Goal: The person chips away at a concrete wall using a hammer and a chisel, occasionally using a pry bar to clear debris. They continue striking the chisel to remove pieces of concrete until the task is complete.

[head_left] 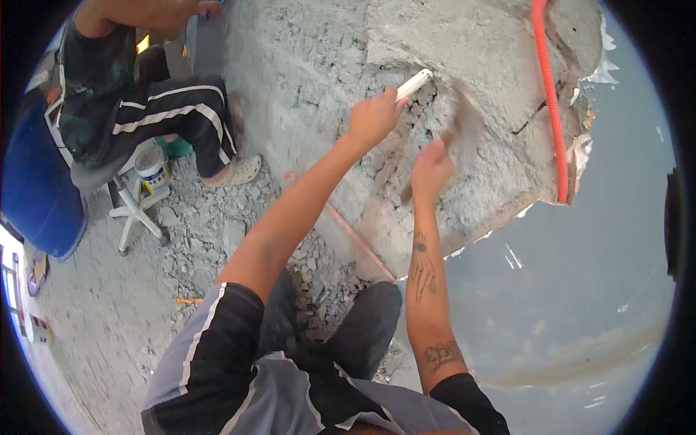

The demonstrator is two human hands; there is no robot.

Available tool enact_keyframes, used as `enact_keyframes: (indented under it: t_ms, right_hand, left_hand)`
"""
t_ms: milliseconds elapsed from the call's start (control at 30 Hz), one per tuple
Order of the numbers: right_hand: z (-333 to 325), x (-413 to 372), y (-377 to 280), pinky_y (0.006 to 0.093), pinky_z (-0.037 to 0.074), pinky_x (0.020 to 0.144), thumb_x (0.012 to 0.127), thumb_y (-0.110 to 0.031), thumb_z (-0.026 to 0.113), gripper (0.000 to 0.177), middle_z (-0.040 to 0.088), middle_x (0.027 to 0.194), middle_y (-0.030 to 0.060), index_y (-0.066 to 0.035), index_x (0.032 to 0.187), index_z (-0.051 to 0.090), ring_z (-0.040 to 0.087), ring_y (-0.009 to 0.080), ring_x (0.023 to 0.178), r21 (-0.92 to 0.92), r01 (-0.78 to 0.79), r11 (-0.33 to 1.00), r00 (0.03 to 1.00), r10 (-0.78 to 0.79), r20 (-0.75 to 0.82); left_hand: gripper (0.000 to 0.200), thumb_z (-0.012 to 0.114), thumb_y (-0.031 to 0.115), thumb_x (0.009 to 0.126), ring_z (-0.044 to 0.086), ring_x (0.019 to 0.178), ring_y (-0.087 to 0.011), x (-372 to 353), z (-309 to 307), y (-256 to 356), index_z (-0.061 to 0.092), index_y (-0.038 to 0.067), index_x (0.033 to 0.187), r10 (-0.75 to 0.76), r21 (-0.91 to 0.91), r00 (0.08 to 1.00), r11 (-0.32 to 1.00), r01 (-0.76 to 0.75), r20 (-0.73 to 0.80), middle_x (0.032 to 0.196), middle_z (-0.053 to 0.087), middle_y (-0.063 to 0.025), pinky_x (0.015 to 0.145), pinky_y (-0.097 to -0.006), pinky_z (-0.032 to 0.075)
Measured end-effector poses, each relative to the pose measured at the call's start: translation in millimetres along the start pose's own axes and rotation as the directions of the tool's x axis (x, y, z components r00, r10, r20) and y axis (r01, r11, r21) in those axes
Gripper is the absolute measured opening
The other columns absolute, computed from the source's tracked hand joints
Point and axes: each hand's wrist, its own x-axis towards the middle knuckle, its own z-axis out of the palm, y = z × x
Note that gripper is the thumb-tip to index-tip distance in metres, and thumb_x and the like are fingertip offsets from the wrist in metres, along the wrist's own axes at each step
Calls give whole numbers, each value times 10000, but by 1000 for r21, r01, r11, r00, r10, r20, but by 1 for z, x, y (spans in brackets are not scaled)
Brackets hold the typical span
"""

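Nearest, the right hand has its grip closed on a blurred tool, perhaps a hammer. Just beyond, up and left, the left hand clasps a white chisel. Its long axis slants up-right against the chipped wall, left of the orange conduit.

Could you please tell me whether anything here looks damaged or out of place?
Yes: the grey plastered wall is broken open around the left hand, gripping a white bar-shaped tool, and right hand; an orange corrugated conduit lies exposed, and grey rubble covers the floor.
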Motion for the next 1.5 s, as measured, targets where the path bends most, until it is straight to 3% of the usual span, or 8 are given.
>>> enact_keyframes:
  t_ms: [133,500,800,1033,1133,1333,1400,1500]
  right_hand:
    - [-31,13,-33,312,390,454,983,-395,457,474,462,535,43,-31,685,517,475,140,476,-200,-84,976,975,122,187]
    - [-27,-25,-21,262,346,399,940,-637,396,635,454,584,39,-34,757,466,436,130,437,389,-472,791,876,371,309]
    - [-27,-35,-27,276,391,456,794,-838,290,821,411,620,38,-28,778,425,436,140,493,608,-262,750,965,202,167]
    - [32,-21,36,273,393,444,926,-690,319,717,475,633,54,-9,763,472,470,144,509,120,103,987,994,-108,33]
    - [18,-8,12,276,396,433,959,-617,315,664,483,612,51,-6,775,501,477,150,486,38,-290,956,930,272,247]
    - [28,-15,22,298,394,417,923,-693,327,721,470,557,47,-16,767,520,445,147,422,800,101,591,994,-84,-64]
    - [24,-1,28,301,380,404,877,-761,323,769,480,567,43,-26,752,508,439,147,417,140,-426,894,861,352,367]
    - [-14,1,-21,293,356,397,859,-782,327,778,469,544,35,-38,722,505,432,152,405,252,-559,790,817,475,327]
  left_hand:
    - [316,548,371,938,609,523,-379,4,-9,13,515,61,887,-54,21,999,998,54,9,615,617,-164,457,-469,465]
    - [316,549,368,934,638,558,-327,-33,-33,13,544,52,918,-147,109,983,985,135,113,679,644,-134,488,-439,496]
    - [317,514,385,947,633,647,-359,-5,-4,-2,483,75,1000,-6,29,988,1000,1,156,901,632,-130,547,-468,496]
    - [332,539,399,933,618,565,-343,-5,9,-16,482,73,961,105,87,994,990,-108,42,815,611,-114,454,-439,491]
    - [329,532,398,938,618,570,-352,-7,4,-14,481,74,968,90,70,991,993,-97,97,824,608,-115,464,-453,490]
    - [329,516,394,948,611,561,-376,-1,1,-14,481,68,979,51,54,991,997,-58,127,845,624,-133,507,-477,495]
    - [328,515,393,949,610,558,-380,-10,2,-9,481,68,980,45,34,988,998,-50,146,840,633,-137,514,-481,494]
    - [326,507,389,954,624,586,-375,-1,-1,-5,480,65,976,16,75,984,997,-30,179,783,642,-144,516,-474,494]
